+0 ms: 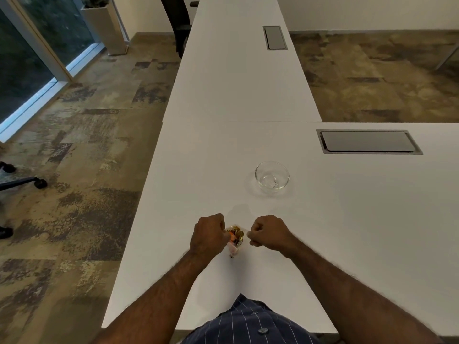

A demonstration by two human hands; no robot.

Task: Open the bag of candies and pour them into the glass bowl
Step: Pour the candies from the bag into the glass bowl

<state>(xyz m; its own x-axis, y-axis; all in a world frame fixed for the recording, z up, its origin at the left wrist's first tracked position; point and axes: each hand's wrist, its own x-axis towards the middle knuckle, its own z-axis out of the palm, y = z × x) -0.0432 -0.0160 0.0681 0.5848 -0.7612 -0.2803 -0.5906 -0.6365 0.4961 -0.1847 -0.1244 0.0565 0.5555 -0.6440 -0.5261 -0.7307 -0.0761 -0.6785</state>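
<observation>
A small clear bag of candies point(235, 238), with gold and orange wrappers showing through, sits between my two hands just above the white table point(347, 219). My left hand point(208, 234) is closed on the bag's left side. My right hand point(269, 233) is closed on the bag's right edge, fingers pinched. The bag's lower tip points toward me. An empty glass bowl point(272, 178) stands upright on the table, beyond my right hand and apart from both hands.
A grey cable hatch point(367, 142) is set into the table at the far right; a second hatch point(275, 37) lies on the adjoining table behind. The table's left edge drops to patterned carpet. Office chair wheels point(37, 182) stand at far left.
</observation>
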